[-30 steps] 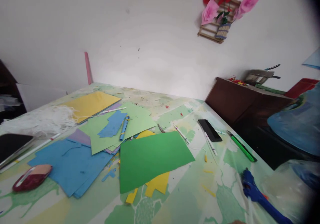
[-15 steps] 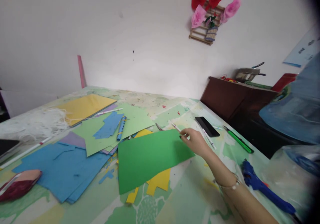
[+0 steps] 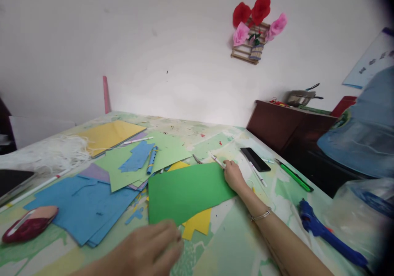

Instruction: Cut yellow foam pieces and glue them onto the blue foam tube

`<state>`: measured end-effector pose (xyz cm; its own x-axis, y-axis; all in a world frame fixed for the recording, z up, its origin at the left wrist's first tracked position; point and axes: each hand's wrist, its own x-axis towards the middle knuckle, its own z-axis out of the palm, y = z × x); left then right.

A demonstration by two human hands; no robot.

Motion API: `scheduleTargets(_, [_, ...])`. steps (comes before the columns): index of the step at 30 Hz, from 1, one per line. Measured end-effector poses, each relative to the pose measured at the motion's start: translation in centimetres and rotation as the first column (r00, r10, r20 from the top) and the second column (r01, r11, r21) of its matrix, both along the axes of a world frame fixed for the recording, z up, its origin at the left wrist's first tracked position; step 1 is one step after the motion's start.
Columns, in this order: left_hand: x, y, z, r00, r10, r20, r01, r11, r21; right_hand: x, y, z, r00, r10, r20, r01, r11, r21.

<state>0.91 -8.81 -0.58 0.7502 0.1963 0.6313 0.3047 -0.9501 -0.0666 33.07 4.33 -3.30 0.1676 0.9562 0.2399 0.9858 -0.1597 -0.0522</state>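
My right hand is at the right end of a green sheet of paper, fingers closed around the near end of a slim white pen. My left hand is over the sheet's front left corner, smeared by motion, its fingers seemingly curled; whether it holds anything I cannot make out. Yellow paper scraps stick out from under the green sheet. Behind it, a rolled blue paper tube and a cut blue piece rest on light green paper.
Blue sheets and a dark red and pink object lie left, near white stringy strands and a yellow board. On the right are a black phone, a green utility knife, a blue glue gun and a plastic bag.
My left hand has come into view at the bottom. My right hand has lowered onto the white pen and closed on it. The view has tilted slightly upward.
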Motion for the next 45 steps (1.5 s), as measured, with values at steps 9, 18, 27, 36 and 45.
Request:
scheduleTargets(9, [0.1, 4.2, -1.8, 0.846, 0.41, -0.342, -0.465, 0.88, -0.095, -0.4, -0.7, 0.0, 0.997, -0.081, 0.019, 0.082, 0.995, -0.06])
scheduleTargets(18, [0.2, 4.6, -2.0, 0.851, 0.394, -0.347, -0.456, 0.882, -0.116, -0.8, -1.8, 1.7, 0.998, -0.037, -0.042, 0.032, 0.994, -0.1])
scheduleTargets(27, [-0.2, 4.5, -1.1, 0.934, 0.136, -0.331, -0.243, 0.92, -0.308, -6.7, 3.6, 4.6, 0.991, 0.095, -0.091, -0.111, 0.975, -0.193])
scheduleTargets(36, [-0.4, 4.5, -1.3, 0.962, -0.009, -0.272, -0.096, 0.924, -0.37, -8.0, 7.7, 3.9, 0.986, 0.048, -0.161, -0.104, 0.928, -0.358])
scheduleTargets(45, [-0.1, 4.4, -1.4, 0.945, 0.127, -0.3, -0.24, 0.895, -0.377, -5.1, 7.0, 6.5, 0.978, -0.192, -0.075, 0.193, 0.981, -0.001])
